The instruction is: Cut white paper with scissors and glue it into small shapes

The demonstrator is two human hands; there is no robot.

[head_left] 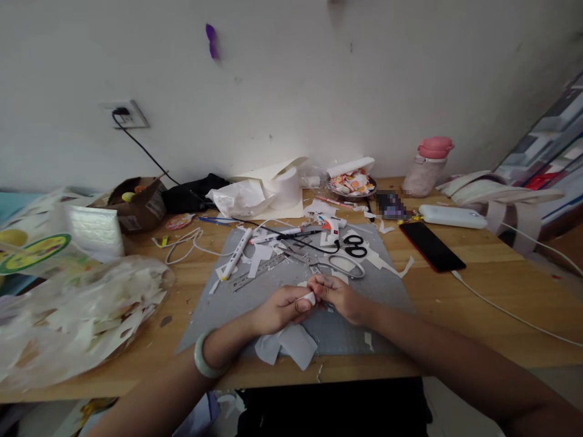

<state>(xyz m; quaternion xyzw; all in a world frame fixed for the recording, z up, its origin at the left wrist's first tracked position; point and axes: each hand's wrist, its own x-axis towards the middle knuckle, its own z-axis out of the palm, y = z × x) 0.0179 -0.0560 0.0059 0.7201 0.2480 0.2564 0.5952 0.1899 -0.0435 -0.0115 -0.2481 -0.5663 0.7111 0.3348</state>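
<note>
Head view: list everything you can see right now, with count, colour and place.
table: one, wood, across the view
mat: one, grey, table centre
paper scraps: several, white, on the mat's near edge
scissors: one pair, black handles, back of mat
ruler: one, silver, mat's left
glue gun: one, white and orange, back of mat
phone: one, black with red edge, right of mat
bottle: one, pink, by the wall
plastic bag: one, clear, full of white scraps, left
cardboard box: one, brown, back left
left hand: grip closed on small white piece, pale bracelet on wrist
right hand: pinching the same piece
</note>
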